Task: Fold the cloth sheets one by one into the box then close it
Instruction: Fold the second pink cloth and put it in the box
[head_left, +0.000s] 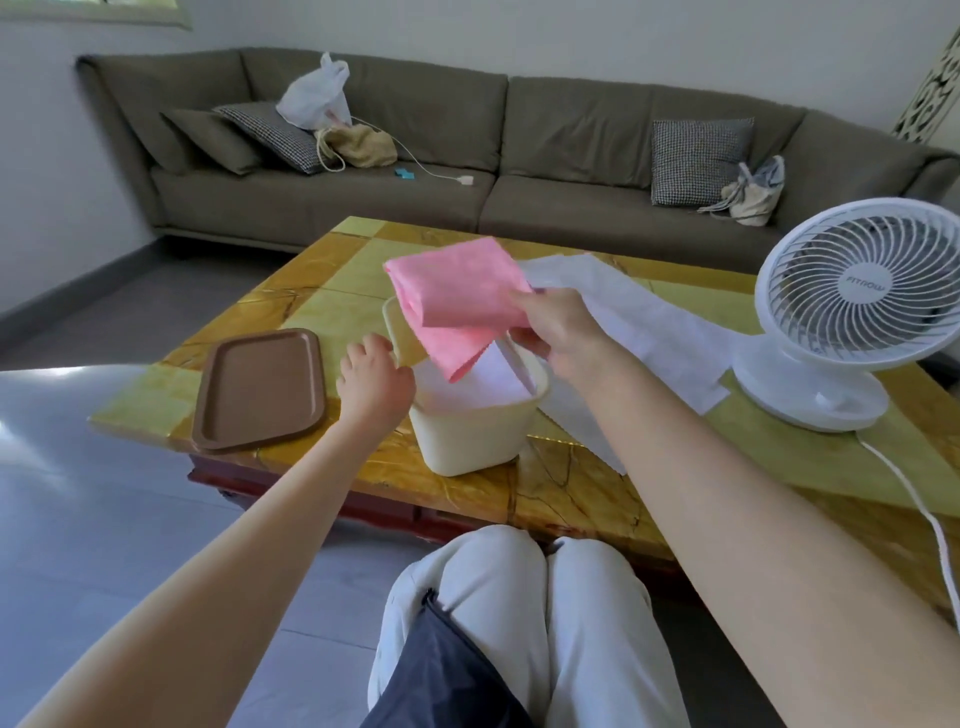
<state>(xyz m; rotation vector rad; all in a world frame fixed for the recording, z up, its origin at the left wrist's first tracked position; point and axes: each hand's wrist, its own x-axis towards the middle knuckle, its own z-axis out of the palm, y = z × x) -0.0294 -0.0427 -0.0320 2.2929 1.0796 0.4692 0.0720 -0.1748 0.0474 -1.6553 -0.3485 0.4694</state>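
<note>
A cream plastic box (470, 436) stands open near the table's front edge, with a folded white sheet (485, 382) inside it. My right hand (558, 327) holds a folded pink cloth (460, 299) just above the box opening, its lower corner hanging into the box. My left hand (374, 379) rests against the box's left rim, fingers loosely curled. The brown lid (260, 387) lies flat on the table to the left of the box. More white sheets (639, 322) are spread on the table behind and right of the box.
A white desk fan (852, 306) stands at the table's right, its cord (919, 514) trailing over the front edge. The yellow marble table (322, 291) is low. A grey sofa (519, 156) with bags and cushions sits behind. My knees (519, 597) are below.
</note>
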